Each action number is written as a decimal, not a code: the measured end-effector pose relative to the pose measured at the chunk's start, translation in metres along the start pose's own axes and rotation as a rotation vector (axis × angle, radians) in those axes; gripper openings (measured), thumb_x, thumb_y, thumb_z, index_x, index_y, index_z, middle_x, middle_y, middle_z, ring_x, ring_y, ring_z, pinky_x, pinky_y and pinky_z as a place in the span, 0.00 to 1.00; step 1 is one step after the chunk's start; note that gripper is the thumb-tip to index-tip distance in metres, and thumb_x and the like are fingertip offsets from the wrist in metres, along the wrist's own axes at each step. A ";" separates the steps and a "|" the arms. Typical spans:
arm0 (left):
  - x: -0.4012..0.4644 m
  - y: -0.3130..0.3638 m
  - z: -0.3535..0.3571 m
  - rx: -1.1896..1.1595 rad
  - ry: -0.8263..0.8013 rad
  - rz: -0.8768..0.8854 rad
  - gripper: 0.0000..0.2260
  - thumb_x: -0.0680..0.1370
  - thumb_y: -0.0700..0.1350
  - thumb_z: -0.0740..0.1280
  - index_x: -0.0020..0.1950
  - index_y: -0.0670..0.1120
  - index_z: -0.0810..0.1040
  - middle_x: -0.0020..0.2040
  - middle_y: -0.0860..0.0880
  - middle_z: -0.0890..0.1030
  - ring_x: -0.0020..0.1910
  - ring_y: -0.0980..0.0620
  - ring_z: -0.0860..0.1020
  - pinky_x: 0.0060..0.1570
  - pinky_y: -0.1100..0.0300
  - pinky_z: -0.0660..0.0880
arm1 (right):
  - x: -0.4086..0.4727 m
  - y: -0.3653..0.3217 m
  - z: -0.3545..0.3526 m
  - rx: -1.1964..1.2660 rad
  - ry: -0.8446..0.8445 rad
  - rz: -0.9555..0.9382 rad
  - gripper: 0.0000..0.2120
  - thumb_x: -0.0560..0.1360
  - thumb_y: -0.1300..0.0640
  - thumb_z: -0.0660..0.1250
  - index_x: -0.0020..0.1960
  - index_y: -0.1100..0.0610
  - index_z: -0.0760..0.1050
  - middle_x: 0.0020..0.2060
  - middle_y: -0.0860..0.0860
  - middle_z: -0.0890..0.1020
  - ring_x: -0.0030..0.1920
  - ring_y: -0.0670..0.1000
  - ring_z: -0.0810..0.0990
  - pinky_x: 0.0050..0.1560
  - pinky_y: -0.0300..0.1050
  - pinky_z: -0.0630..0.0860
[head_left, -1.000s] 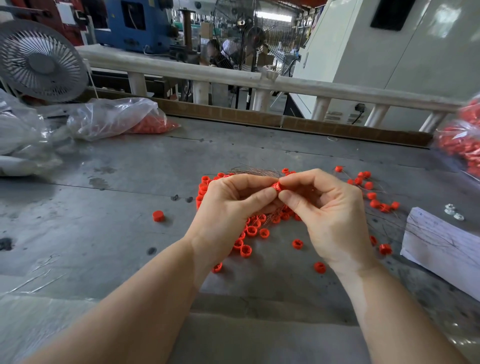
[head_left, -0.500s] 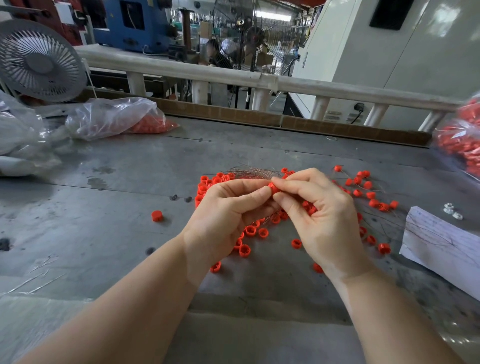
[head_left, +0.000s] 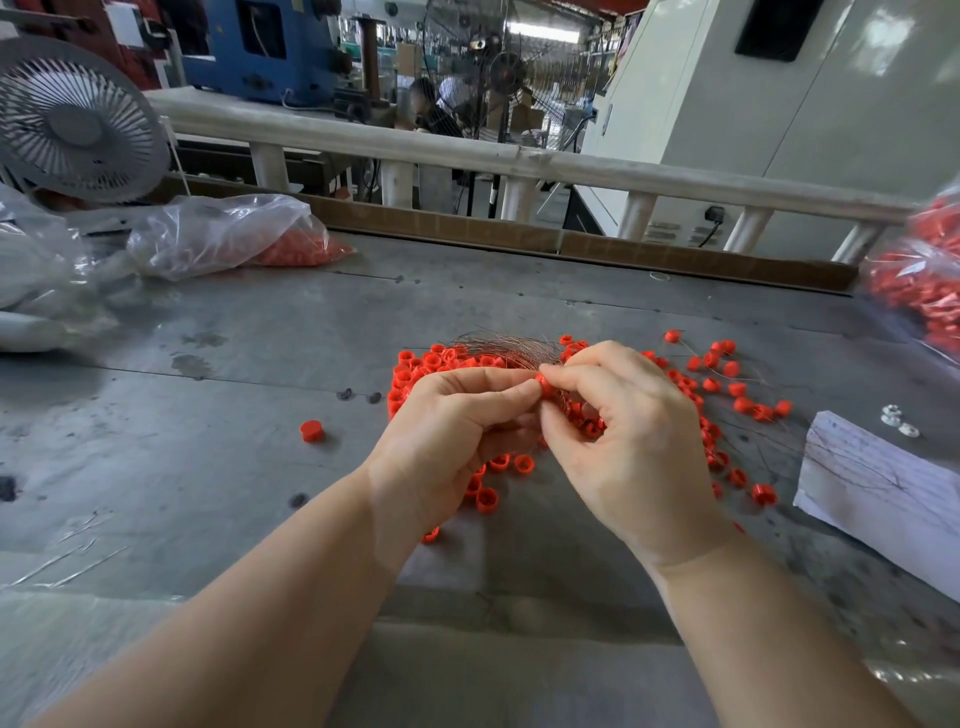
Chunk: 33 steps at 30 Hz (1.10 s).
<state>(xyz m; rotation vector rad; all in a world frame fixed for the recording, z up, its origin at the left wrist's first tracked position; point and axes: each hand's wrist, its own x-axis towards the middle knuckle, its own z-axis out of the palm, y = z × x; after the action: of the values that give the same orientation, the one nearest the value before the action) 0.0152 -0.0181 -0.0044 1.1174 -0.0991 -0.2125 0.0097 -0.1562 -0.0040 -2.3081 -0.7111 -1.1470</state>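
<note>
The left hand (head_left: 447, 431) and the right hand (head_left: 628, 447) meet at the centre of the frame, raised slightly above the grey surface (head_left: 208, 467). One red cap (head_left: 544, 385) sits between them, just above centre. The left grip is clamped on it: thumb and forefinger tips press its left side, and the remaining fingers curl under the palm. The right grip is clamped on the same cap from the right, with forefinger and thumb pinched together and the other fingers bent loosely. I cannot tell whether a wire runs into the cap, as the fingertips hide that spot.

Directly behind and beneath the hands lies a heap of loose caps (head_left: 431, 364) of the same red. It spreads towards the right of the frame, where the caps are scattered thinly. A bundle of thin copper wires (head_left: 498, 345) rests on top of the heap, just above the knuckles. A single cap (head_left: 311, 431) stands apart, left of centre.

A sheet of paper (head_left: 878, 488) lies at the right edge, with small white fittings (head_left: 898, 421) just beyond its upper corner. A clear bag (head_left: 223, 234) holding red parts lies in the upper left, below a fan (head_left: 78, 122). A second bag (head_left: 919, 280) of red parts sits at the right edge.
</note>
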 end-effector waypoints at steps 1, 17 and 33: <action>0.000 0.000 0.000 -0.001 -0.001 0.000 0.05 0.64 0.40 0.69 0.32 0.45 0.84 0.28 0.48 0.80 0.28 0.57 0.79 0.31 0.67 0.77 | 0.000 0.000 0.000 0.005 0.003 -0.003 0.06 0.68 0.65 0.70 0.44 0.64 0.82 0.38 0.55 0.81 0.40 0.55 0.80 0.44 0.44 0.74; 0.000 0.000 0.000 0.002 -0.003 0.041 0.05 0.64 0.40 0.69 0.35 0.44 0.85 0.31 0.48 0.82 0.31 0.57 0.80 0.33 0.67 0.78 | 0.001 0.006 -0.002 0.191 -0.018 0.037 0.06 0.70 0.65 0.70 0.47 0.63 0.83 0.39 0.54 0.82 0.40 0.49 0.80 0.45 0.38 0.76; -0.002 0.000 0.002 0.159 0.027 0.257 0.06 0.68 0.38 0.70 0.37 0.48 0.85 0.35 0.49 0.84 0.35 0.56 0.82 0.36 0.67 0.77 | 0.005 0.005 -0.005 0.550 -0.084 0.325 0.11 0.71 0.67 0.70 0.47 0.53 0.80 0.41 0.47 0.82 0.41 0.42 0.80 0.43 0.31 0.74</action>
<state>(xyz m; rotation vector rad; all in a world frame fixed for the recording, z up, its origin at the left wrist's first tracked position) 0.0130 -0.0193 -0.0032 1.2524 -0.2376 0.0409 0.0126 -0.1617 0.0019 -1.9139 -0.5638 -0.6145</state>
